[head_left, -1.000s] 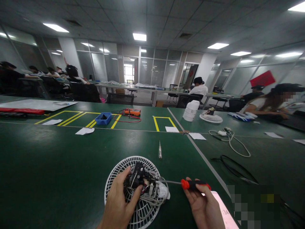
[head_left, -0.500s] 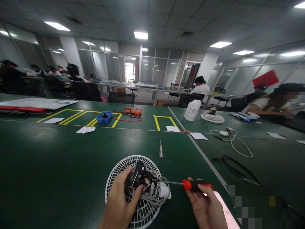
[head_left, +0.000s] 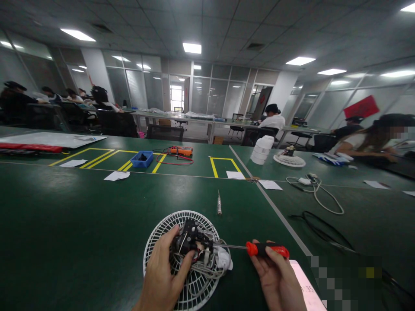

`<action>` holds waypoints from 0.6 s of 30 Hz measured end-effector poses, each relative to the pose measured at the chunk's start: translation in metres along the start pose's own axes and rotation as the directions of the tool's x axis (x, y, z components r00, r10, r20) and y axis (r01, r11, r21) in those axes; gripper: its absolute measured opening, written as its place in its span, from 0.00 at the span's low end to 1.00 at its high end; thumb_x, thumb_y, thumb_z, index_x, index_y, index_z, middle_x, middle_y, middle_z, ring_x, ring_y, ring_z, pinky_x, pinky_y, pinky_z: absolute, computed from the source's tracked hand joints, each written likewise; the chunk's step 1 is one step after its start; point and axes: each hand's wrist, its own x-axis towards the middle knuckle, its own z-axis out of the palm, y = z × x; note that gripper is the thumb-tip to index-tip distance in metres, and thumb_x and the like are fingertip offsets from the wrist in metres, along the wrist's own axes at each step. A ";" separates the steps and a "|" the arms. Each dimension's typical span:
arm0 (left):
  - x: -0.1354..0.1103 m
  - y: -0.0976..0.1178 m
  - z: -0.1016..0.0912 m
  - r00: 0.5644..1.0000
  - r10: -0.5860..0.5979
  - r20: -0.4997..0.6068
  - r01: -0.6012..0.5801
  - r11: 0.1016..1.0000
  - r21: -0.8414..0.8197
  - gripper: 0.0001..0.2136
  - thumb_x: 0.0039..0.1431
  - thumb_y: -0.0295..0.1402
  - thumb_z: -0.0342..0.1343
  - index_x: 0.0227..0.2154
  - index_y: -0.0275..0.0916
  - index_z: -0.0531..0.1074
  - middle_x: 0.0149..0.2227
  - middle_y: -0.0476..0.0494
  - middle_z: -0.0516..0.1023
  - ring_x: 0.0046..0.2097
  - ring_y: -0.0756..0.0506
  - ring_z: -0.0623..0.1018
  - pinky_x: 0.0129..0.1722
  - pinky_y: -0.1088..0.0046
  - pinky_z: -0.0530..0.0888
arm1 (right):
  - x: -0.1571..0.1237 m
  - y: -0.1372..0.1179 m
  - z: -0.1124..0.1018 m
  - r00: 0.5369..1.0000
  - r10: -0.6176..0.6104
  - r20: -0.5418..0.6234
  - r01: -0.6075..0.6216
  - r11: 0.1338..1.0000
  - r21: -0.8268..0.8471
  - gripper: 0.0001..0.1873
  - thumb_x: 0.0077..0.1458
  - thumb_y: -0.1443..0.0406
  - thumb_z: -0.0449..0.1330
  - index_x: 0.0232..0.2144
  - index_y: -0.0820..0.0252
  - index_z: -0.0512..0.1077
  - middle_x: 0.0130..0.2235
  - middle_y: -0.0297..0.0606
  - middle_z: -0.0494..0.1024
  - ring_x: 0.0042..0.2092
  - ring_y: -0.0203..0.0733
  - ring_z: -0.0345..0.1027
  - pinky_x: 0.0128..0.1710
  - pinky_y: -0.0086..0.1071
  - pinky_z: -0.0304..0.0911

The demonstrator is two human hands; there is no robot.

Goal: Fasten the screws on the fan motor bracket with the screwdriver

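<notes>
My left hand (head_left: 165, 270) grips the black motor assembly (head_left: 188, 236) of a fan, thumb on the near side and fingers on the far left. The motor sits on a round white fan grille (head_left: 158, 224) that lies on the table. A pale cable (head_left: 207, 273) is bundled by the motor, beside a white piece (head_left: 223, 258). In my right hand (head_left: 275, 276) is a screwdriver (head_left: 264, 249) with a red and black handle, held level. Its shaft points left into the motor's right side; the tip is hidden there. A small clear-handled screwdriver (head_left: 219, 205) lies beyond the grille.
A lit phone-like screen (head_left: 306, 287) lies beside my right wrist. Farther back are a blue bin (head_left: 142, 160), an orange multimeter (head_left: 181, 150) with red leads, white cups (head_left: 262, 150) and another grille (head_left: 289, 160). Cables (head_left: 327, 198) lie at right. A person (head_left: 366, 142) sits far right.
My right hand and the red-black screwdriver have shifted very slightly left and up, toward the motor. My left hand and the motor look unmoved.
</notes>
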 end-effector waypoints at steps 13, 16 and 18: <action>0.014 0.011 -0.013 0.995 -0.098 0.009 0.098 0.995 0.015 0.38 0.59 0.51 0.61 0.68 0.45 0.55 0.47 0.40 0.79 0.47 0.39 0.81 0.47 0.56 0.79 | -0.011 -0.005 0.012 0.998 -0.054 -0.013 0.054 0.999 -0.004 0.34 0.35 0.63 0.74 0.47 0.59 0.71 0.44 0.42 0.82 0.51 0.50 0.75 0.48 0.38 0.73; 0.018 0.015 -0.012 0.995 -0.099 0.029 0.098 0.994 0.037 0.40 0.59 0.51 0.61 0.69 0.44 0.53 0.47 0.40 0.78 0.47 0.39 0.80 0.47 0.56 0.79 | -0.010 -0.003 0.012 0.997 -0.070 -0.020 0.068 0.994 -0.081 0.36 0.36 0.61 0.76 0.50 0.57 0.71 0.38 0.34 0.81 0.44 0.45 0.77 0.44 0.37 0.74; 0.021 0.017 -0.011 0.994 -0.099 0.046 0.097 0.994 0.047 0.40 0.59 0.52 0.61 0.69 0.44 0.53 0.48 0.40 0.77 0.47 0.39 0.79 0.48 0.55 0.79 | -0.010 -0.002 0.012 0.997 -0.078 -0.027 0.073 0.988 -0.133 0.39 0.37 0.59 0.78 0.52 0.54 0.69 0.34 0.29 0.79 0.35 0.41 0.76 0.36 0.34 0.74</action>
